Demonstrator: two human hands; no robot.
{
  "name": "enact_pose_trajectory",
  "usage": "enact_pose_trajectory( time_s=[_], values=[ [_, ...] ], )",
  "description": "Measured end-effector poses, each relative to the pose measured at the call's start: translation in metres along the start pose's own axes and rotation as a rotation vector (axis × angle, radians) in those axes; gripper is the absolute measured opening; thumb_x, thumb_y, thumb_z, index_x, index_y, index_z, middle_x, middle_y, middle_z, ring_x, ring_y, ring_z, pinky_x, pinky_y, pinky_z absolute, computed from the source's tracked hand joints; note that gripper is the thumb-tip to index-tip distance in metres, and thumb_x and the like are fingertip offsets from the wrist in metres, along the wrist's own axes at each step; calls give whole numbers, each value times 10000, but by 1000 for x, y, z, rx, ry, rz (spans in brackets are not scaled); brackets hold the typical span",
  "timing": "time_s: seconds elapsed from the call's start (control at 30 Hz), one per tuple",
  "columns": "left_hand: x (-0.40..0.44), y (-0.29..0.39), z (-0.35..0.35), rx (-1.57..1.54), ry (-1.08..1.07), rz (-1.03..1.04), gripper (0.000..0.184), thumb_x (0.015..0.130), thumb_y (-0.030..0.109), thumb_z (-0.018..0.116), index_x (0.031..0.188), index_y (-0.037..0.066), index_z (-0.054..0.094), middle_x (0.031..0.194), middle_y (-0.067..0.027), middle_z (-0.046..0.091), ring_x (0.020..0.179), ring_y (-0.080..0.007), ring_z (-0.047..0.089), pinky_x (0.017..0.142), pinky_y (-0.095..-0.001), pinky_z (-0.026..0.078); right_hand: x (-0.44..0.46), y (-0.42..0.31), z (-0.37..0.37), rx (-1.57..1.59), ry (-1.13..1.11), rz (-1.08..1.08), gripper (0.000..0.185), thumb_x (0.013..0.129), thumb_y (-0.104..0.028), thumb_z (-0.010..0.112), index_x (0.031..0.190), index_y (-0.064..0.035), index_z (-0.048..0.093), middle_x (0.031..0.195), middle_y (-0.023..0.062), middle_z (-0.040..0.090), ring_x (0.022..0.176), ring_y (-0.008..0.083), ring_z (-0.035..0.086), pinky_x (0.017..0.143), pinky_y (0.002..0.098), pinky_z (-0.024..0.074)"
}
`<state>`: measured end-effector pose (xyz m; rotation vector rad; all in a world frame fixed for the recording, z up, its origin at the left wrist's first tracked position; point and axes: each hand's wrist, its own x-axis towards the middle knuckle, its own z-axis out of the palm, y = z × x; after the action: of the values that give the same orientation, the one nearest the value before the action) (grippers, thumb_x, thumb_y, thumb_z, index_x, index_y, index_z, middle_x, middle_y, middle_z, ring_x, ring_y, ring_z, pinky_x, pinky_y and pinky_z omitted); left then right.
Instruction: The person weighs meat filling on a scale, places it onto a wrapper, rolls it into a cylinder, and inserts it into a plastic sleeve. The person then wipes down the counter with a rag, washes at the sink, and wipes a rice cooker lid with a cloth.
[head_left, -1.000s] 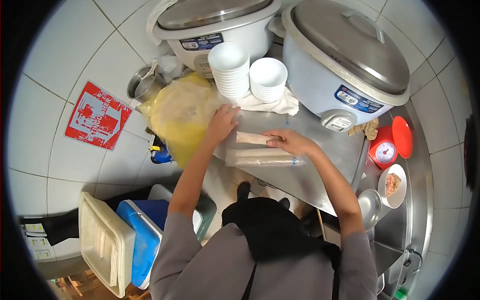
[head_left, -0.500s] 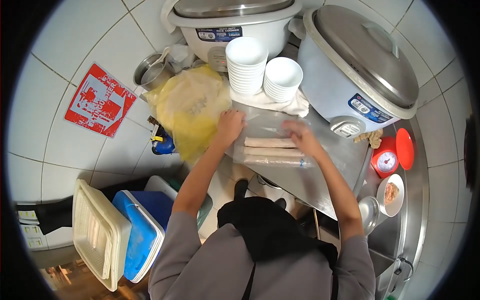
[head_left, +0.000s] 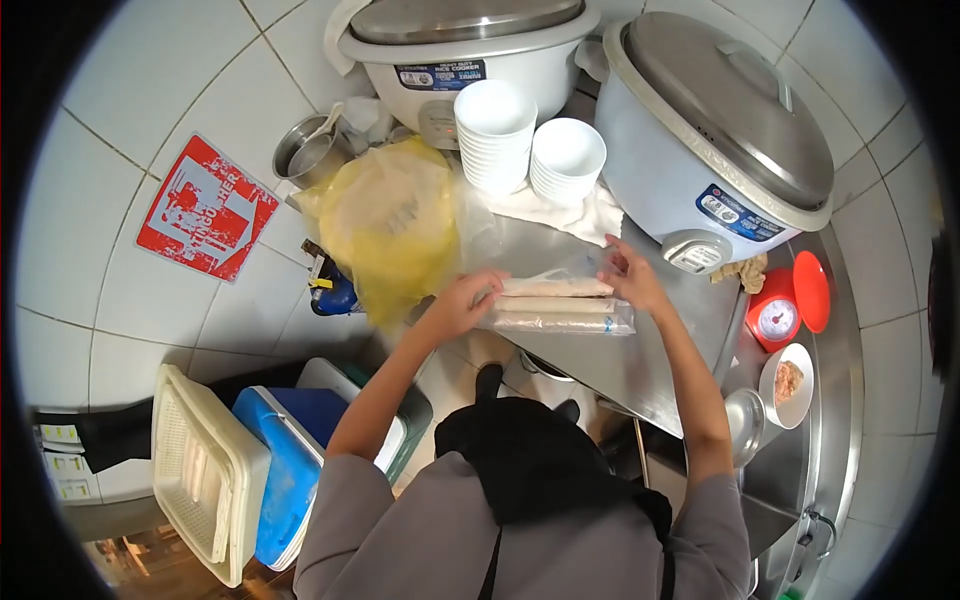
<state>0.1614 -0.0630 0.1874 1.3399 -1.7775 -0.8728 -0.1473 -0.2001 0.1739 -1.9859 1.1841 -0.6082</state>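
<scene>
A clear plastic bag with pale, long rolls in it lies on the steel counter in front of me. Three rolls show, side by side and running left to right. My left hand is closed at the bag's left end, its fingertips against the plastic by the upper roll. At the opposite end my right hand pinches the upper right part of the bag between thumb and fingers. What the rolls are made of, I cannot tell.
A yellow plastic bag sits beyond my left hand. Behind stand stacked white bowls on a cloth and two rice cookers. To the right are a red scale and a bowl of meat. Plastic bins stand lower left.
My left hand has come down from beside the yellow bag to the clear bag's left end. My right hand has shifted right and now pinches the plastic, whose upper edge is drawn in over the rolls.
</scene>
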Motion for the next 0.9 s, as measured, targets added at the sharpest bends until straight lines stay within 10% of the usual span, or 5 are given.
enact_pose_trajectory(
  time_s=[0.17,0.4,0.6,0.73,0.9],
  values=[
    [-6,-5,3,-31,-44,47,73,857,38,534,922,56,504,1167,-133,608,1061,-305,574,904,-370,427,-13,-2,-8,485,-21,194,690,711,-10,696,1359,-51,460,926,-6,517,722,75,471,638,221,430],
    [-34,-11,5,277,-155,160,226,858,139,609,1057,80,519,1250,-109,548,1242,-279,452,989,-417,353,-61,19,-24,205,-179,126,468,711,-35,687,1174,-71,629,885,14,532,740,109,491,665,250,432],
    [-43,11,-8,435,-44,91,665,723,319,765,1279,113,464,1351,-144,456,1307,-311,377,1042,-446,311,-57,-14,-42,-200,46,-390,357,685,-174,749,1019,-81,664,1034,136,570,960,322,521,824,414,435],
    [-9,9,1,507,-76,360,1000,566,407,825,1400,97,368,1420,-151,383,1338,-343,325,1083,-485,247,-41,-39,-15,-476,-292,-705,688,671,-383,775,1271,-145,539,1421,182,371,1270,414,367,1022,507,318],
    [-12,-40,35,720,-72,572,631,824,338,656,1361,114,411,1399,-166,400,1264,-386,395,1031,-485,338,-47,10,11,-489,-314,-835,515,830,-201,636,1322,-138,493,1434,184,361,1268,445,368,1013,516,346]
  ],
)
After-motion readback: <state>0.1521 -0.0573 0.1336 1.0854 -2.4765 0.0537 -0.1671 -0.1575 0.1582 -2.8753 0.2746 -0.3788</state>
